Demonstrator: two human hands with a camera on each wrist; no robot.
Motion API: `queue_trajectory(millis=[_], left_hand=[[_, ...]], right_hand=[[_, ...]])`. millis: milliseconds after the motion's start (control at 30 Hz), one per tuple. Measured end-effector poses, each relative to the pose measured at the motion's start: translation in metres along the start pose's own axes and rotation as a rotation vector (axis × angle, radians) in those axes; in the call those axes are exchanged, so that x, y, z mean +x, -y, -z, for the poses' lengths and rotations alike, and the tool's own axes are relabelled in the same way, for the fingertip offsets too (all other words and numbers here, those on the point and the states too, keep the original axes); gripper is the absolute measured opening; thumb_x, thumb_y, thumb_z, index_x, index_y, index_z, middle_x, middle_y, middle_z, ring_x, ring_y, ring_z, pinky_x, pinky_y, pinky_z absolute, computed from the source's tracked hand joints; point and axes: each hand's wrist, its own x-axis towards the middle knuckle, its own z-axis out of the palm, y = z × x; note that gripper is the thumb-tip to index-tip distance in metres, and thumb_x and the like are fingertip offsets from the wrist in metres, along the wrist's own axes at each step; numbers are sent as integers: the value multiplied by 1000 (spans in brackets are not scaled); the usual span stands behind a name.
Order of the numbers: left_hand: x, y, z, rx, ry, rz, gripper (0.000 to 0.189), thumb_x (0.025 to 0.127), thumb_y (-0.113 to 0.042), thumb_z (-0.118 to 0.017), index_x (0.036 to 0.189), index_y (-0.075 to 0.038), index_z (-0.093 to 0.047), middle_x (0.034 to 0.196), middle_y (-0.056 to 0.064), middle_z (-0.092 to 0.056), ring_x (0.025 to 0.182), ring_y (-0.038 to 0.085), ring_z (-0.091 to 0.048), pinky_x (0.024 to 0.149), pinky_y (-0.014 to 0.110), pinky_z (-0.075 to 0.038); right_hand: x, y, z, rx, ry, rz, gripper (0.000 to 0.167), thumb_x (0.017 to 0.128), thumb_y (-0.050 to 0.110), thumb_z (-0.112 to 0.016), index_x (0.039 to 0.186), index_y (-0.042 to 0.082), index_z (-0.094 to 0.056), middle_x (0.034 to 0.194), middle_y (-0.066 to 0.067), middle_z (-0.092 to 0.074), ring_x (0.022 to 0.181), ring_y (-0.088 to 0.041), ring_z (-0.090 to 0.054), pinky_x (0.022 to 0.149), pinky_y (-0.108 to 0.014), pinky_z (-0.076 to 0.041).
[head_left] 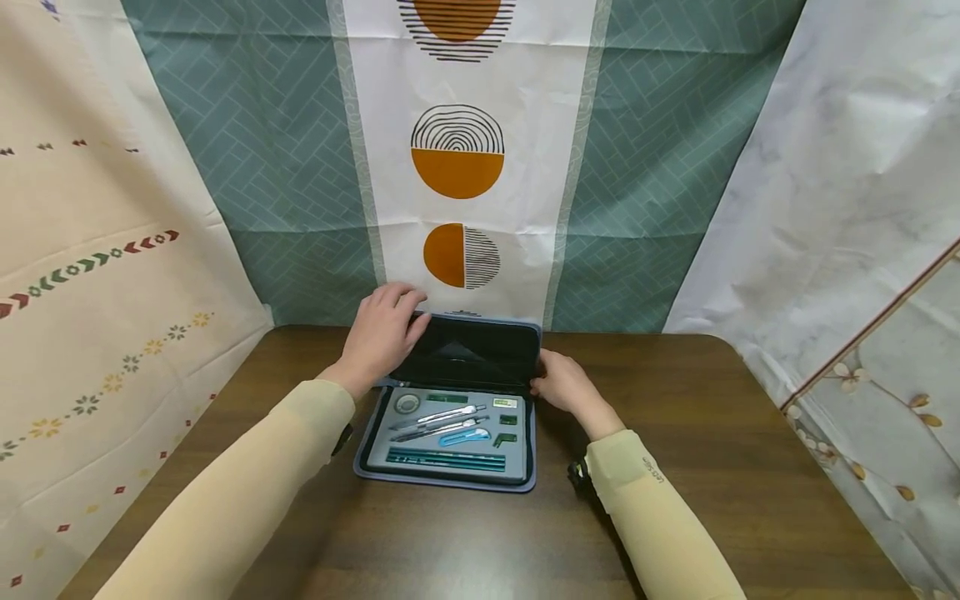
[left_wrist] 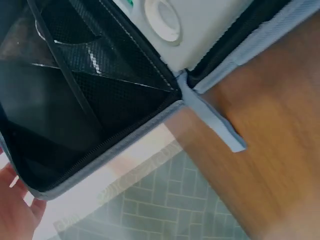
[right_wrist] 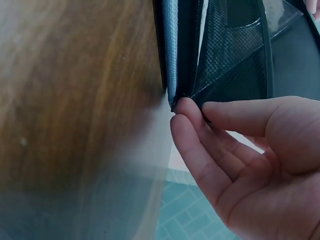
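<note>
A blue-grey zip case (head_left: 444, 486) lies spread out on the table, its black lid (head_left: 472, 350) raised at the back. The left hand (head_left: 381, 329) is at the lid's upper left corner; its fingers (left_wrist: 7, 176) wrap the outer edge in the left wrist view. At the right hinge corner, the right hand (head_left: 564, 382) pinches the case's edge between thumb and fingers (right_wrist: 187, 135). In the case's grey tray (head_left: 450, 408) sit a white ring (head_left: 407, 404), silver drawing tools (head_left: 442, 427), a light blue cutter knife (head_left: 465, 437), dark green pencils (head_left: 446, 459) and small green pieces (head_left: 504, 439).
The brown wooden table (head_left: 442, 542) ends just behind the lid. A patterned cloth (head_left: 637, 167) hangs at its back, and more cloths hang at both sides. A fabric tab (left_wrist: 215, 120) sticks out at the case's left hinge.
</note>
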Motion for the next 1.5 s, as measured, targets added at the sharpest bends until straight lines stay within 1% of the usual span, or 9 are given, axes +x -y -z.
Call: queue_trajectory(millis=[233, 500, 633, 767, 933, 1033, 1233, 1333, 1500], left_hand=[[-21, 4, 11, -99, 125, 80, 40, 116, -34, -60, 143, -5, -67, 146, 19, -65, 142, 43, -51, 123, 62, -35], [-50, -1, 23, -129, 145, 58, 40, 116, -34, -61, 143, -5, -68, 145, 17, -67, 141, 42, -54, 123, 61, -36], [-66, -6, 27, -116, 140, 29, 39, 114, -34, -63, 141, -6, -69, 143, 15, -70, 139, 40, -57, 123, 60, -36], [-84, -12, 32, -91, 147, -5, 37, 113, -34, -66, 139, -7, -71, 139, 12, -73, 135, 37, -61, 123, 60, -35], [-108, -22, 35, -68, 162, -47, 34, 111, -32, -70, 134, -8, -73, 133, 11, -75, 129, 34, -67, 122, 62, -36], [-121, -28, 34, -68, 164, -75, 28, 110, -30, -72, 129, -10, -76, 128, 8, -77, 125, 32, -69, 119, 62, -41], [-143, -36, 24, -69, 159, -156, 13, 107, -28, -77, 113, -16, -76, 117, 1, -75, 113, 26, -71, 102, 50, -57], [-151, -38, 19, -71, 147, -213, 9, 105, -26, -80, 107, -18, -75, 112, -1, -73, 107, 22, -70, 94, 45, -60], [-160, -39, 10, -75, 143, -289, 11, 102, -23, -83, 105, -17, -75, 112, 0, -72, 105, 23, -69, 91, 43, -60]], right_hand=[[0, 1, 6, 15, 22, 30, 26, 98, -4, -73, 124, 1, -70, 100, -13, -78, 83, -21, -73, 82, -46, -59], [-10, 0, 8, 29, 47, 63, 20, 99, -3, -73, 119, 1, -73, 106, -13, -78, 96, -27, -74, 91, -51, -60], [-18, -1, 11, -12, 57, 78, 18, 103, -2, -69, 119, 3, -76, 105, -9, -77, 97, -27, -69, 92, -50, -57], [-26, -2, 14, -33, 78, 78, 25, 107, -2, -61, 124, 8, -77, 106, -6, -75, 95, -26, -64, 91, -48, -54], [-33, -1, 16, -64, 104, 109, 29, 112, 4, -60, 133, 12, -78, 129, -8, -75, 115, -27, -67, 106, -53, -54], [-37, 1, 17, -77, 115, 133, 28, 112, 5, -61, 134, 10, -78, 135, -10, -74, 124, -30, -67, 111, -55, -53], [-42, 4, 16, -104, 128, 138, 24, 111, 7, -65, 130, 10, -80, 128, -8, -74, 110, -24, -67, 102, -50, -57], [-44, 6, 15, -111, 132, 137, 22, 110, 9, -66, 128, 10, -81, 124, -6, -73, 105, -20, -66, 96, -47, -57], [-47, 10, 13, -128, 132, 132, 20, 107, 12, -73, 125, 11, -81, 123, -4, -72, 106, -19, -65, 95, -45, -55]])
